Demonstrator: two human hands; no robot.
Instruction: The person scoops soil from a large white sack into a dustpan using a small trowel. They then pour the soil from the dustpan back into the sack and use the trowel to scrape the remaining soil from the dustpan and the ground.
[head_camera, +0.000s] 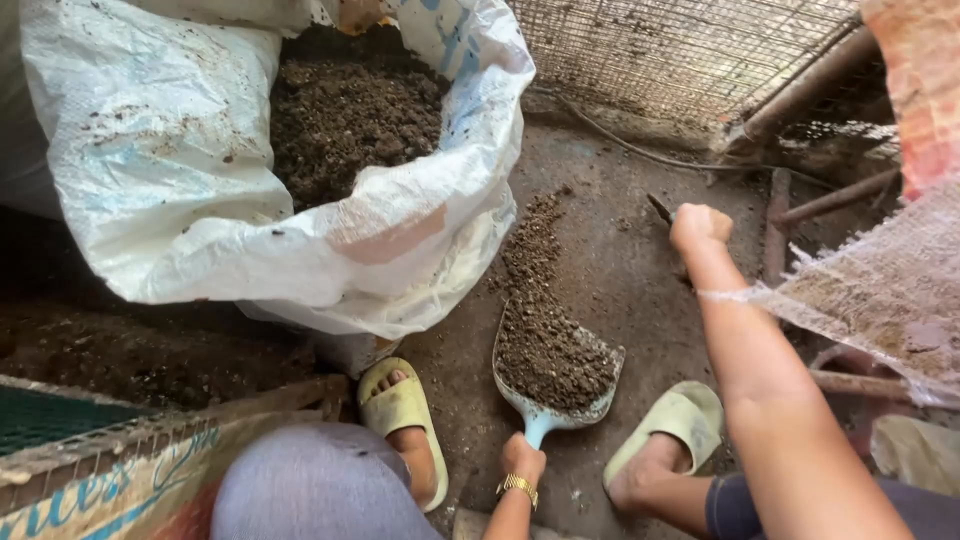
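Observation:
My left hand (522, 460), with a gold bracelet on the wrist, grips the light blue handle of a metal scoop (553, 372) that lies low on the ground, heaped with dark crumbly soil. My right hand (698, 226) is closed around a thin dark tool (660, 209) whose tip touches the concrete floor beyond a trail of spilled soil (535, 245). A big white woven sack (200, 190), open at the top and full of the same soil (350, 115), stands to the left of the scoop.
My feet in pale green slippers (403, 410) (670, 425) flank the scoop. A wire mesh screen (690, 60) leans at the back. Rusty pipes (800, 90) and another woven bag (890, 290) sit right; a mesh-topped crate (90, 430) is near left.

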